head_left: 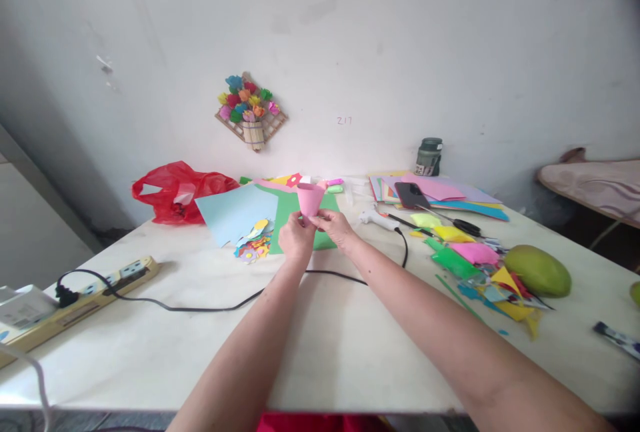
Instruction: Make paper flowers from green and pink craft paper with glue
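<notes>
A pink paper cone [310, 199], wide end up, stands upright between my hands above the table. My left hand [296, 235] is closed around its narrow lower end. With thumb and fingers my right hand [334, 225] pinches the same end from the right. Behind and below lies a green paper sheet [285, 219], partly covered by my hands. A light blue sheet [240, 209] is to its left, with a pile of small paper flower cutouts [254, 245] at its lower edge. Right of my hands rests a white glue gun [380, 220].
A black cord [200, 309] runs across the table from a power strip [110, 289]. At left is a red plastic bag [180, 189]. On the right are stacked coloured papers [440, 187], a phone [411, 195], scissors [465, 226], paper scraps [515, 305] and a green mango-like fruit [537, 271].
</notes>
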Action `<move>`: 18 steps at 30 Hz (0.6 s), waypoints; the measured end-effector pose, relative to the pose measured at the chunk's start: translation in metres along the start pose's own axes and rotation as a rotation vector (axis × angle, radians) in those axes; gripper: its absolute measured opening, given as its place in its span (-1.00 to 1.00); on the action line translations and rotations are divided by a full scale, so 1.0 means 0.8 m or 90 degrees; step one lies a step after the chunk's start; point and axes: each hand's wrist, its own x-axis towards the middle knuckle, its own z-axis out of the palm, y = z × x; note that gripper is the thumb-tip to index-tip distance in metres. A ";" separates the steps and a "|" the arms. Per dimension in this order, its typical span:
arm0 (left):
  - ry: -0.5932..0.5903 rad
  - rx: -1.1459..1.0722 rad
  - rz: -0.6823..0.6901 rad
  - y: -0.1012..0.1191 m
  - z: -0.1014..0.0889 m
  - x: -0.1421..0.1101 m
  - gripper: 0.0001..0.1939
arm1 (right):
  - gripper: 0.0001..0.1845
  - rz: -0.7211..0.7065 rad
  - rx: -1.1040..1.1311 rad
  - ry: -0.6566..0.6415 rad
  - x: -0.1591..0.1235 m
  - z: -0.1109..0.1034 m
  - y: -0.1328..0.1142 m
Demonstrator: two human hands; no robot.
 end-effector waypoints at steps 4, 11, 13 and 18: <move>0.004 0.028 0.012 -0.003 -0.001 0.003 -0.71 | -0.69 0.015 0.001 -0.016 -0.003 0.004 -0.005; -0.006 0.038 -0.008 -0.004 -0.010 0.017 -0.64 | -0.72 0.035 0.082 0.030 -0.002 0.007 -0.002; -0.006 0.054 -0.013 -0.004 -0.011 0.020 -0.63 | -0.73 0.023 0.090 0.065 0.000 0.006 0.004; 0.005 0.073 -0.020 -0.008 -0.006 0.018 -0.61 | -0.88 -0.031 0.035 0.230 -0.001 -0.002 0.010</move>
